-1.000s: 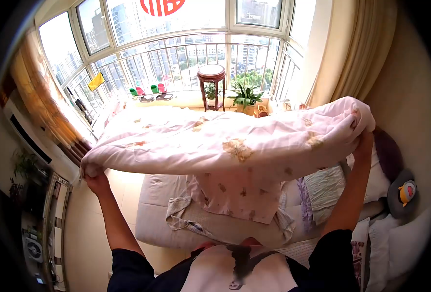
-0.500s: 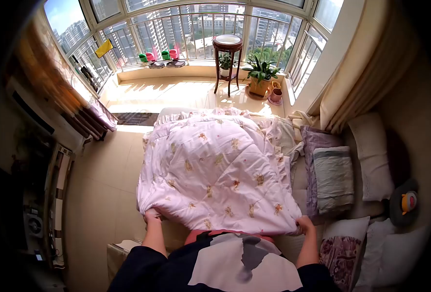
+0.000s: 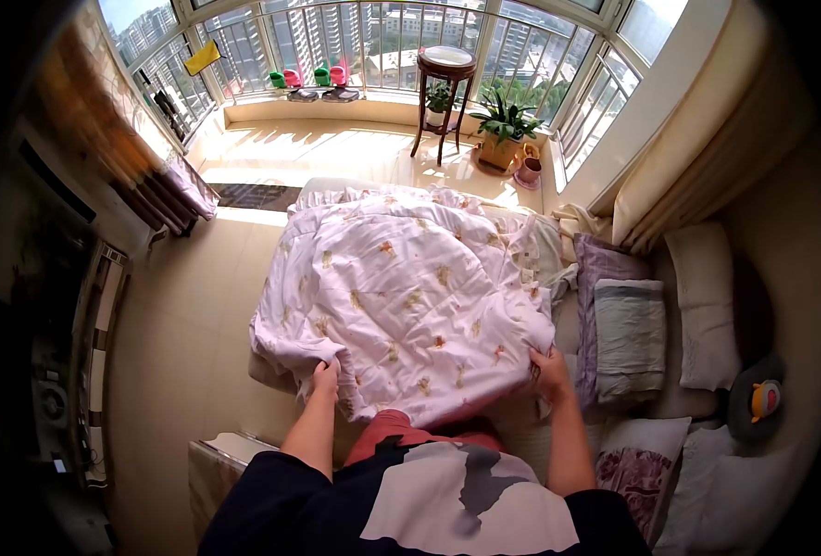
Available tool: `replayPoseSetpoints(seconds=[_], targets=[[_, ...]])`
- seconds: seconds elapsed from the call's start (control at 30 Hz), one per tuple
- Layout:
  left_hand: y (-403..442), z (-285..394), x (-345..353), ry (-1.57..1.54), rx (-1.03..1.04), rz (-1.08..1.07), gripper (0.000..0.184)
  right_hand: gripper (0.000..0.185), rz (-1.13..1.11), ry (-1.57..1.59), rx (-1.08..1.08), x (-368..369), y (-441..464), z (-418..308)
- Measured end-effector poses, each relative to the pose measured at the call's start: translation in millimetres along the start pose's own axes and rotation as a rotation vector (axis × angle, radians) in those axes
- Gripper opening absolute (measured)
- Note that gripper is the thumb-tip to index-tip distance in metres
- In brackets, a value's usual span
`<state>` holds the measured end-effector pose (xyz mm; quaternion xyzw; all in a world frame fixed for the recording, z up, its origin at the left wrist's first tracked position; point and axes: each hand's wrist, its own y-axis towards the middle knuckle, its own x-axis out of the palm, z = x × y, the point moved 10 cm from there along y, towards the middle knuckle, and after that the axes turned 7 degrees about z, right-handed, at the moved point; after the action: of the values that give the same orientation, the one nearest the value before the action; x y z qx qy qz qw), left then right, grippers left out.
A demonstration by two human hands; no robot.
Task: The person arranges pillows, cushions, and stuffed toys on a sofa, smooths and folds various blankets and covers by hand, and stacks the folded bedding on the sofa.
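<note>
One pink patterned quilt (image 3: 401, 278) now lies spread on the one bed (image 3: 273, 371); one second ago it was lifted in the air. At the far side stands one dark wooden stand (image 3: 446, 63), and on the right lies one folded grey-green cloth (image 3: 630, 335). Two hands, the left hand (image 3: 326, 376) and the right hand (image 3: 549, 372), are apart, each clamped on the quilt, which extends mostly beyond them, its near edge sagging between them.
</note>
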<state>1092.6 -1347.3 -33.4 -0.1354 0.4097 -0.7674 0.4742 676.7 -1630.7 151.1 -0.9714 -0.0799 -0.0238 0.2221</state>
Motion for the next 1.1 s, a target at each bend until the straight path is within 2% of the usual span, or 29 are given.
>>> replayPoseSetpoints(seconds=[0.03, 0.07, 0.1, 0.13, 0.2, 0.27, 0.3, 0.4, 0.47, 0.5, 0.53, 0.6, 0.63, 0.7, 0.73, 0.8, 0.87, 0.9, 0.93, 1.0, 1.07, 1.1], targets=[[-7.8, -1.2, 2.0, 0.032, -0.019, 0.057, 0.027, 0.029, -0.026, 0.074, 0.002, 14.8, -9.5, -28.7], [-11.6, -3.3, -1.1, 0.066, -0.039, 0.113, 0.025, 0.028, 0.065, 0.056, 0.005, 7.1, -8.8, -43.1], [14.1, -28.9, 1.1, 0.035, -0.054, 0.099, 0.035, 0.027, 0.031, 0.150, -0.088, 14.9, -14.6, -74.8], [6.4, -27.8, 1.9, 0.032, -0.055, 0.100, 0.035, 0.025, -0.001, 0.246, -0.182, 20.9, -23.1, -106.0], [-28.6, -38.6, 0.5, 0.108, -0.268, 0.141, 0.044, 0.024, 0.097, 0.357, -0.219, -1.7, -29.1, -140.5], [-31.2, -51.2, 4.3, 0.160, -0.315, 0.114, 0.057, 0.026, 0.171, 0.471, -0.288, -20.9, -47.3, -178.2], [-27.6, -69.3, 16.3, 0.105, -0.402, 0.045, 0.064, 0.029, 0.216, 0.530, -0.321, -41.6, -49.1, -185.7], [-24.6, -118.4, 64.3, -0.061, -0.667, -0.173, 0.084, 0.037, 0.084, 0.681, -0.304, -55.2, -76.1, -220.8], [-32.4, -138.7, 89.6, -0.173, -0.842, -0.308, 0.098, 0.038, 0.091, 0.675, -0.333, -73.0, -77.7, -223.6], [-49.2, -121.0, 103.1, -0.053, -0.764, -0.327, 0.086, 0.039, 0.099, 0.676, -0.356, -79.9, -77.7, -225.4], [-67.6, -112.4, 119.7, -0.055, -0.765, -0.328, 0.086, 0.039, 0.097, 0.674, -0.356, -79.2, -79.5, -227.3], [-89.6, -95.1, 157.3, -0.173, -0.684, -0.407, 0.069, 0.035, 0.097, 0.665, -0.333, -73.2, -84.3, -229.7], [-84.2, -101.1, 167.5, -0.174, -0.684, -0.407, 0.069, 0.035, 0.096, 0.665, -0.333, -72.5, -84.0, -227.9], [-75.8, -80.0, 197.8, -0.164, -0.433, -0.542, 0.059, 0.030, 0.215, 0.429, -0.423, -82.5, -88.0, -226.6], [-73.7, -81.6, 204.0, -0.163, -0.433, -0.540, 0.059, 0.030, 0.215, 0.430, -0.420, -86.8, -92.4, -219.7], [-103.4, -8.6, 200.5, -0.151, -0.184, -0.443, 0.062, 0.028, -0.030, 0.115, -0.308, -67.2, -98.5, -197.9], [-142.1, 19.7, 209.8, -0.276, -0.387, -0.479, 0.068, 0.028, -0.280, -0.023, -0.062, -47.2, -104.5, -170.9], [-155.3, 26.0, 215.4, -0.236, -0.402, -0.461, 0.075, 0.027, -0.367, -0.035, 0.045, -39.2, -106.9, -151.6], [-157.4, 21.7, 224.3, -0.230, -0.404, -0.455, 0.075, 0.026, -0.454, -0.047, 0.151, -29.8, -108.8, -127.9], [-175.4, 10.6, 265.2, -0.097, -0.384, -0.753, 0.069, 0.026, -0.648, -0.179, 0.256, -12.5, -109.5, -63.5], [-169.9, 4.0, 285.6, -0.079, -0.117, -0.717, 0.041, 0.026, -0.857, -0.400, 0.328, 29.0, -125.5, -31.5], [-167.4, 1.2, 283.4, -0.009, -0.060, -0.589, 0.040, 0.031, -0.939, -0.391, 0.337, 42.8, -128.0, -12.6]])
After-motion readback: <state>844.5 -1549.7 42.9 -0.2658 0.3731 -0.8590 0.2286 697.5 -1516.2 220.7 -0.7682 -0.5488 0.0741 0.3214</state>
